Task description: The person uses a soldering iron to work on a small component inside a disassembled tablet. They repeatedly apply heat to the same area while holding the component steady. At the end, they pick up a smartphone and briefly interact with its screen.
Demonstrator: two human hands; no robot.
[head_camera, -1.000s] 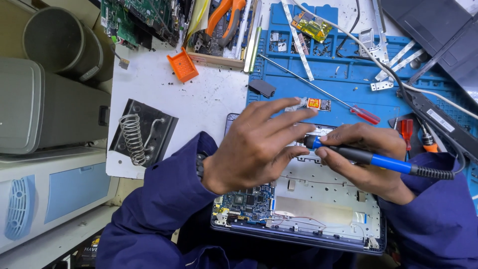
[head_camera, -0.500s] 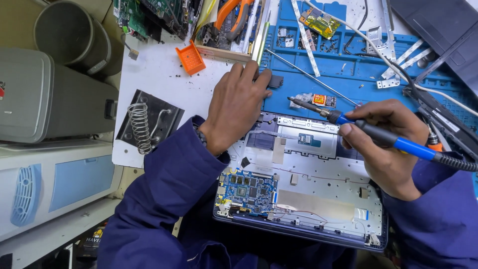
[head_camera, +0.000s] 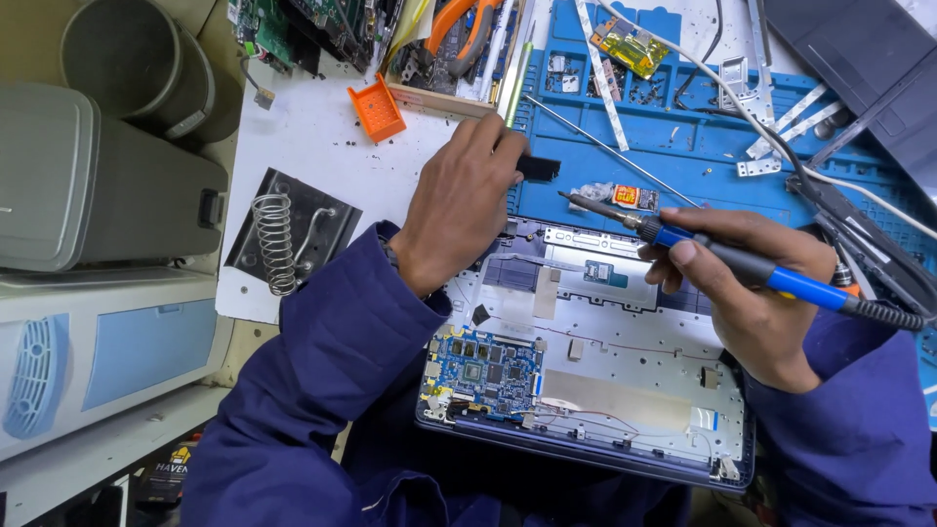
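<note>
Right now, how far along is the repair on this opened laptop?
Done: the laptop lies open, its blue circuit board exposed. In hand: the right hand holds a blue soldering iron with its tip above the mat; the left hand touches a small black part. Left: no cover is back on, and loose parts lie around the bench.

A white worktop (head_camera: 303,146) is seen, and its right part is covered by a blue silicone repair mat (head_camera: 683,146). Left of the mat, a small orange plastic tray (head_camera: 377,109) and a black square base with a coiled wire stand (head_camera: 291,239) are set. At the mat's near edge an opened grey laptop shell (head_camera: 605,390) is laid.
</note>
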